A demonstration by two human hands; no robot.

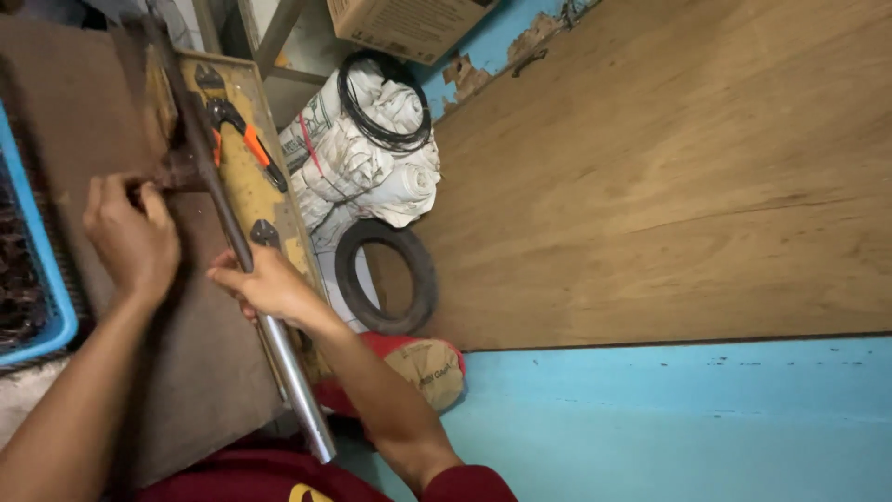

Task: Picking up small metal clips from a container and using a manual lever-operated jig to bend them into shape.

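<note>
The view is rotated sideways. A long metal lever bar [295, 386] runs across a dark worktop [209, 372], shiny at its near end and dark where it joins a rusty press fitting [183, 172]. My right hand [265, 284] is wrapped around the bar at its middle. My left hand [130, 232] rests on the worktop with its fingertips pinched at a small part right against the rusty fitting. What the fingers pinch is too small to make out.
A yellow board [243, 186] beside the bar carries pliers with orange grips [243, 139]. A blue crate [42, 270] of dark parts sits at the left. Below lie white sacks [372, 163], a cable coil [386, 139], a small tyre [386, 279], a plywood sheet [669, 186] and a blue wall [678, 418].
</note>
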